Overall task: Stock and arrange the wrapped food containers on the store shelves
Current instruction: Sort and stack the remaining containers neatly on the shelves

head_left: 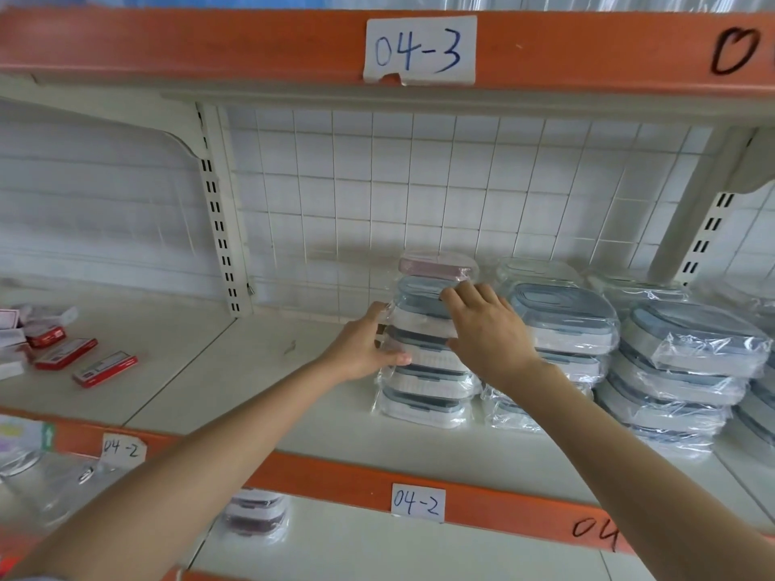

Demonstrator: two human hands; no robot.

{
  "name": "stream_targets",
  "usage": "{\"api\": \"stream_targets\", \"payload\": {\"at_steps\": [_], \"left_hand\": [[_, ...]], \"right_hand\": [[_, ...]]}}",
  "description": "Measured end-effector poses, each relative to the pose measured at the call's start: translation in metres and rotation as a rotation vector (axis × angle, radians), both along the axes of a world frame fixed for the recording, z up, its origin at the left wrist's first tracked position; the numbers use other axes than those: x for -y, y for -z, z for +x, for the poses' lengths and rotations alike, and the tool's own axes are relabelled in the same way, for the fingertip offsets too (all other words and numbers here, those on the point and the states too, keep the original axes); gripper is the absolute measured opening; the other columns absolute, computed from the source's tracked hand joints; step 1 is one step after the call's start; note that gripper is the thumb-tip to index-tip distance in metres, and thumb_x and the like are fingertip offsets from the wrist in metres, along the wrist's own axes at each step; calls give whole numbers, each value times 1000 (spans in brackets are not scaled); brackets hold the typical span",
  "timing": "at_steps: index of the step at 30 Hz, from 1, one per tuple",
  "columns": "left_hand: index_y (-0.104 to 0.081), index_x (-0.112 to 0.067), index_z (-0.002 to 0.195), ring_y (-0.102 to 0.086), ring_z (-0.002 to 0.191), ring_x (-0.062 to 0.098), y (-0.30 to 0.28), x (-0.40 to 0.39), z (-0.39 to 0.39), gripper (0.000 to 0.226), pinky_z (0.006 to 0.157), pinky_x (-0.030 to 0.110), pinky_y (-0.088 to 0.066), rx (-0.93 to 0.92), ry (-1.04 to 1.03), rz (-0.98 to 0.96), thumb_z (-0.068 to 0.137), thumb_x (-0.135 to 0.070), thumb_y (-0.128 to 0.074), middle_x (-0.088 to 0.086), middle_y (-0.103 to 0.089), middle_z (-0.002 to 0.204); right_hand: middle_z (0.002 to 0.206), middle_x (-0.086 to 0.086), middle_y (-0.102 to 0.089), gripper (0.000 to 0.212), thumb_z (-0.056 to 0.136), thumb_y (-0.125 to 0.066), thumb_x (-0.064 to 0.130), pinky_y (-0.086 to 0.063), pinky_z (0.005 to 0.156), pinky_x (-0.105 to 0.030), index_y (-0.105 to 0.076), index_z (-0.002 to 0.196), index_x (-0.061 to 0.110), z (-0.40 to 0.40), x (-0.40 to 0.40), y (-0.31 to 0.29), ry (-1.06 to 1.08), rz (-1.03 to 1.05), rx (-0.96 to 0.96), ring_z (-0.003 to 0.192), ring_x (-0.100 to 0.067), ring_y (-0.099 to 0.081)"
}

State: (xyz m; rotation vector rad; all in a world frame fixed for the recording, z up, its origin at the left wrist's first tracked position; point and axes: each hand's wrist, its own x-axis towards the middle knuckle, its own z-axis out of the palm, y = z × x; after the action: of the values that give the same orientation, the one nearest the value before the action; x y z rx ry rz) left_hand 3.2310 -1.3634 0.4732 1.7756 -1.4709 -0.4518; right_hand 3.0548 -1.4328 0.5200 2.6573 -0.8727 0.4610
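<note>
Red small boxes (86,360) scattered at far left of the shelf (260,371), well apart from everything else. Orange front edge below, with paper label "04-2" (417,503). Left hand (364,346) pressed against the left side of a stack of wrapped food containers (423,362), fingers (396,359) loosely curved round the plastic wrap, thumb up along the stack's edge. Pink-lidded container (436,266) on top of that stack, blue-lidded ones beneath. Right hand (488,329) laid over the stack's right side, fingers nearly straight, tips touching an upper blue lid. Further stacks of blue-lidded containers (562,325) just beside, to the right, against the white grid backing (419,182). Overhead, orange rail with label "04-3" (419,50).
</note>
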Motion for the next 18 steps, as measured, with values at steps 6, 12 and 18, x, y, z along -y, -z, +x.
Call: {"api": "stream_targets", "payload": {"at_steps": [6, 12, 18], "left_hand": [[-47, -26, 126, -59, 98, 7, -3, -6, 1, 57, 83, 18, -41, 100, -6, 68, 78, -31, -76, -17, -59, 101], [-54, -17, 128, -57, 104, 16, -13, -30, 9, 48, 92, 27, -45, 391, 16, 151, 84, -32, -68, 3, -60, 121], [-50, -16, 129, -48, 122, 21, -10, -81, 21, 43, 98, 36, -41, 706, -18, 180, 91, -35, -55, 3, -52, 131]], "right_hand": [[132, -5, -41, 52, 89, -53, 19, -28, 108, -34, -32, 136, 13, 1, -2, 0, 7, -7, -17, 123, -24, -37], [137, -4, -38, 54, 91, -51, 29, -27, 107, -34, -32, 138, 12, -4, -19, -15, 9, 7, -59, 128, -22, -34], [138, -1, -41, 48, 91, -50, 27, -30, 102, -33, -39, 137, 15, 5, -73, -5, -139, -12, -40, 126, -19, -35]]}}
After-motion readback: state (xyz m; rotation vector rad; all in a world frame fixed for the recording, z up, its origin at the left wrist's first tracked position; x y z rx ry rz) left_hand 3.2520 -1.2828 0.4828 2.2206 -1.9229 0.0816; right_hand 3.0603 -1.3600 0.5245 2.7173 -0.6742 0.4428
